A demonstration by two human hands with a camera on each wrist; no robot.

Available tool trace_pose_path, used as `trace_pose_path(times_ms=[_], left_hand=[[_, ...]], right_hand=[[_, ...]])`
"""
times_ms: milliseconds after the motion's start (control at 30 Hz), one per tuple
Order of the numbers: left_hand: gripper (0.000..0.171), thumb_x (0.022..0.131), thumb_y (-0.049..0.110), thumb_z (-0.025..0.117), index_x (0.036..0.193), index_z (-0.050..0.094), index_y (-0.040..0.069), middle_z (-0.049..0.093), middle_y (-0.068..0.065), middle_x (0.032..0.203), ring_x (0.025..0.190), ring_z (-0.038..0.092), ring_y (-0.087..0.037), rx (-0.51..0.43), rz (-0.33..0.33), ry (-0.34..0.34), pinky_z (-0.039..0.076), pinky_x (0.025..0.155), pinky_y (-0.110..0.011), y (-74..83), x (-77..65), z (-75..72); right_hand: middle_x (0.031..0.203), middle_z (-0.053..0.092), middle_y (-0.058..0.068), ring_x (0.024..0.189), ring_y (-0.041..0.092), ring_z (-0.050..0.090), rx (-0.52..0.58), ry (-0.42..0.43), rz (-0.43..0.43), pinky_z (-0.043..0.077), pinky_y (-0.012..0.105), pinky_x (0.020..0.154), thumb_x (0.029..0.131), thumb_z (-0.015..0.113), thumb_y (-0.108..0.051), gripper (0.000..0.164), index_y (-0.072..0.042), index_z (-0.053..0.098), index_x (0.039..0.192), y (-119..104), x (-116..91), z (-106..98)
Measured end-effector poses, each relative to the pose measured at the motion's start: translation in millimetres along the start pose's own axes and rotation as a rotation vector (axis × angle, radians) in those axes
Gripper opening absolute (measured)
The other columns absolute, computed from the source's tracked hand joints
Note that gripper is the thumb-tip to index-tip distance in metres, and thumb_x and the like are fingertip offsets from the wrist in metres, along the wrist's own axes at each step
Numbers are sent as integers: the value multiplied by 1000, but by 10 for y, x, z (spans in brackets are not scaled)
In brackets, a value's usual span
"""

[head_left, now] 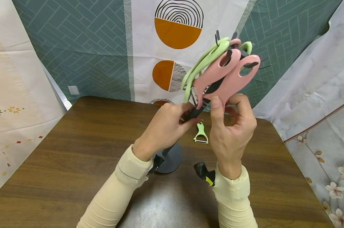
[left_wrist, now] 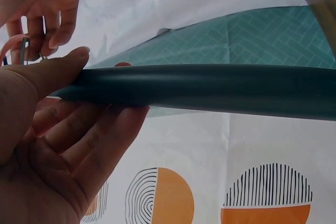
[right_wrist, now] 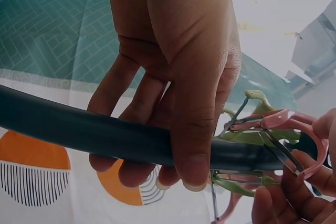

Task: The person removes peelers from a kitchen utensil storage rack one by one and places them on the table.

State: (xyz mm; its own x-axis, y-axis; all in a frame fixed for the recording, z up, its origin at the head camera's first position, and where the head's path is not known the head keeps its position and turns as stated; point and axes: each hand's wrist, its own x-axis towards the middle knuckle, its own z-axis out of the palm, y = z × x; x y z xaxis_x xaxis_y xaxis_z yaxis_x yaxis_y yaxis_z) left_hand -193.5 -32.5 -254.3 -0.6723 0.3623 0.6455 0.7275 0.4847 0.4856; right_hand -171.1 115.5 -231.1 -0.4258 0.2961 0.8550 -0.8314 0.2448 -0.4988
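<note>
My left hand (head_left: 164, 126) grips the dark pole (left_wrist: 210, 90) of a stand, tilting it just under its top; the thumb is over the pole and the fingers pass beneath it. Several peelers hang from hooks at the stand's top, among them a green peeler (head_left: 204, 63) and a pink peeler (head_left: 217, 73). Another pink peeler (head_left: 235, 80) is the nearest to me, and my right hand (head_left: 231, 136) pinches its lower end between thumb and fingers. In the right wrist view the metal blade parts stick out around the pole. The round grey base (head_left: 173, 160) is below.
A single green peeler (head_left: 201, 131) lies on the brown wooden table (head_left: 83, 148) beyond the hands. Small black cameras are strapped to both wrists. Patterned cloths (head_left: 100, 47) hang behind the table and at both sides, and a small white plate (head_left: 73, 90) is on the back cloth.
</note>
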Motion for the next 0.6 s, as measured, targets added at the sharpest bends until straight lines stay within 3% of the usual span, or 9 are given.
trace_pose_path(times_ms=[233, 433, 600], left_hand=[[13, 93, 20, 77, 96, 70, 10, 75, 1, 86, 76, 73, -7, -39, -16, -8, 60, 71, -28, -8, 1, 2], [15, 92, 20, 78, 96, 67, 9, 75, 1, 85, 76, 73, -8, -31, -10, -4, 60, 71, -28, -7, -1, 7], [16, 92, 20, 78, 91, 66, 10, 72, 3, 80, 71, 68, -5, -39, -15, -8, 58, 67, -29, -6, 1, 15]], right_hand=[[85, 60, -6, 80, 14, 56, 4, 43, 32, 48, 24, 68, 89, 72, -20, 34, 12, 63, 89, -14, 9, -8], [84, 58, -3, 79, 15, 55, 49, 129, 49, 45, 24, 66, 87, 70, -14, 17, 1, 64, 90, -34, 32, -1], [85, 56, 0, 79, 15, 53, 88, 170, 54, 40, 23, 64, 88, 68, -14, 14, -4, 63, 96, -40, 55, 4]])
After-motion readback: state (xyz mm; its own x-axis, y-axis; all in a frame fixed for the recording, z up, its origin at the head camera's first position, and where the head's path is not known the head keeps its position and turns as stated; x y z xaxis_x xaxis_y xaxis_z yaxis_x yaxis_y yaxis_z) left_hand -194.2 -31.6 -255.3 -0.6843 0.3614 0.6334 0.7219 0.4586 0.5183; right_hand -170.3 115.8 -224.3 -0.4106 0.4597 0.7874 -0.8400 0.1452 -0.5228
